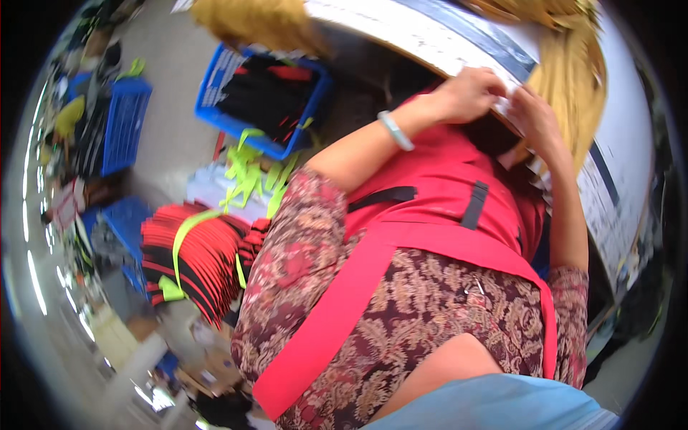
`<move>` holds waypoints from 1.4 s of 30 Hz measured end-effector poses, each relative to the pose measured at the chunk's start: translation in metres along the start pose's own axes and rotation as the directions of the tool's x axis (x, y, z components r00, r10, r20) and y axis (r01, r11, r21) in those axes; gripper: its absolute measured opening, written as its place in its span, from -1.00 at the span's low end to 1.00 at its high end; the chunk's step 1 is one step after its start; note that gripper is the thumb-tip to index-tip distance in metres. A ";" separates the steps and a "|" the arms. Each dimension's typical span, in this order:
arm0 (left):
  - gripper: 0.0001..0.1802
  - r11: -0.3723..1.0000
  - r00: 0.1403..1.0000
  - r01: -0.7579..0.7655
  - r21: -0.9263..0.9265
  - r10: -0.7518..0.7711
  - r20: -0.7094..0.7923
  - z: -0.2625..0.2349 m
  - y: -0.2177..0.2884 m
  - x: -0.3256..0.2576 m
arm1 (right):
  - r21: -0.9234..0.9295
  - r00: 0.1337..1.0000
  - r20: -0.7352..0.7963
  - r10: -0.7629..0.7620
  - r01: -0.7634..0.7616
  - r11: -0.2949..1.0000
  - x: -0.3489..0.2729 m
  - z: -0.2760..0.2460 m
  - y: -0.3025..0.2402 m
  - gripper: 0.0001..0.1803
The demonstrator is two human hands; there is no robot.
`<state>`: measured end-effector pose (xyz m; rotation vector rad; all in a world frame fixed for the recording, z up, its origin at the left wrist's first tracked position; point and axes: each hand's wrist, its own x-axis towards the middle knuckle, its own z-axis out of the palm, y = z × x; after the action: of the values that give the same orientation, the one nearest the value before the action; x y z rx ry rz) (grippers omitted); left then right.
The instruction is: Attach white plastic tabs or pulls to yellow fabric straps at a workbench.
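My left hand (469, 94) and my right hand (534, 120) meet at the near edge of a white worktable (423, 36), just above my lap. The fingers of both are bent and pinched together. Between the fingertips a small whitish bit shows, too blurred to name. A pale bangle (395, 130) circles my left wrist. Right beside my right hand hangs a mustard-yellow bundle of layered cloth (573, 79). Another mustard-yellow bundle (251, 25) sticks out past the table's left end. A red apron (437, 172) covers my front.
On the floor to the left stands a blue crate (208, 93) of black and red pieces. Nearer lie a red-and-black striped stack (193, 251) tied with neon-yellow strips and a heap of neon strips (245, 172). Another blue crate (127, 125) and a person (68, 204) are farther left.
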<state>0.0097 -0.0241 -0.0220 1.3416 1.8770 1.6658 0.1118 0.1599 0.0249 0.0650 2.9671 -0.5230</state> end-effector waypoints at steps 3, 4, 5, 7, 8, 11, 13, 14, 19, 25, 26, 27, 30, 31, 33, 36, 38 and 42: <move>-0.80 0.971 0.999 -0.035 -0.236 0.029 -0.027 0.009 -0.004 0.012 | 0.525 0.993 0.055 0.105 -0.118 0.843 -0.004 -0.007 0.007 -0.92; -0.80 0.964 0.999 -0.035 -0.264 0.030 -0.022 0.007 0.001 0.015 | 0.571 0.997 0.016 0.079 -0.075 0.817 -0.004 -0.014 0.008 -0.91; -0.79 0.956 0.999 -0.036 -0.293 0.032 -0.016 0.006 0.007 0.020 | 0.614 0.998 -0.022 0.058 -0.033 0.788 -0.002 -0.019 0.007 -0.89; -0.80 0.937 1.000 -0.008 -0.349 0.003 -0.013 0.007 0.017 0.036 | 0.744 0.994 -0.088 0.062 0.024 0.667 -0.006 -0.027 0.008 -0.87; -0.79 0.932 0.999 0.039 -0.359 -0.033 0.024 0.006 0.020 0.043 | 0.768 0.993 -0.093 0.078 0.022 0.640 -0.009 -0.028 0.016 -0.88; -0.78 0.883 0.998 0.057 -0.466 -0.056 0.016 0.015 0.003 0.051 | 0.805 0.995 -0.059 0.085 -0.003 0.593 -0.003 -0.031 0.029 -0.86; -0.78 0.939 0.997 0.075 -0.334 -0.061 0.055 0.016 0.002 0.053 | 0.804 0.993 -0.055 0.101 -0.016 0.594 -0.005 -0.030 0.029 -0.85; -0.78 0.938 0.996 0.077 -0.338 -0.062 0.057 0.017 0.001 0.054 | 0.777 0.994 -0.046 0.096 -0.024 0.629 -0.005 -0.030 0.031 -0.84; -0.80 0.844 0.985 0.172 -0.509 -0.135 0.108 0.010 -0.004 0.061 | 0.753 0.995 0.074 0.064 -0.098 0.651 -0.002 -0.046 0.022 -0.78; -0.77 0.635 0.961 0.277 -0.721 -0.179 0.211 0.005 -0.003 0.060 | 0.916 0.993 0.112 0.026 -0.114 0.385 0.008 -0.035 0.052 -0.83; -0.76 0.655 0.962 0.268 -0.707 -0.145 0.231 0.003 -0.001 0.059 | 0.944 0.993 0.112 0.023 -0.114 0.308 0.006 -0.035 0.055 -0.87; -0.75 0.674 0.962 0.257 -0.692 -0.108 0.253 0.002 0.003 0.058 | 0.944 0.993 0.114 0.023 -0.115 0.309 0.005 -0.035 0.056 -0.87; -0.76 0.629 0.956 0.286 -0.723 -0.140 0.256 0.008 0.002 0.053 | 0.956 0.991 0.135 0.002 -0.131 0.263 0.001 -0.036 0.050 -0.89; -0.77 0.586 0.959 0.282 -0.760 -0.146 0.244 0.009 0.001 0.052 | 0.937 0.996 0.093 0.006 -0.089 0.338 0.001 -0.040 0.042 -0.90; -0.79 0.595 0.965 0.262 -0.760 -0.165 0.203 0.007 0.001 0.051 | 0.910 0.999 0.051 0.010 -0.051 0.412 0.001 -0.047 0.031 -0.90; -0.81 0.612 0.978 0.193 -0.767 -0.179 0.104 0.013 0.000 0.048 | 0.759 0.998 -0.049 0.036 0.014 0.650 -0.001 -0.050 0.014 -0.88; -0.82 0.620 0.983 0.145 -0.771 -0.180 0.040 0.015 0.002 0.047 | 0.611 0.941 -0.282 0.186 0.026 0.792 0.001 -0.038 -0.008 -0.86; -0.88 0.993 0.923 -0.076 0.086 0.103 -0.370 0.021 0.008 0.041 | 0.112 0.831 -0.554 0.046 0.020 0.994 0.018 -0.005 -0.026 -0.85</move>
<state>0.0073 0.0202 -0.0068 1.2164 2.1245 2.0406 0.0918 0.1373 0.0359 0.2993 3.4934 -0.7906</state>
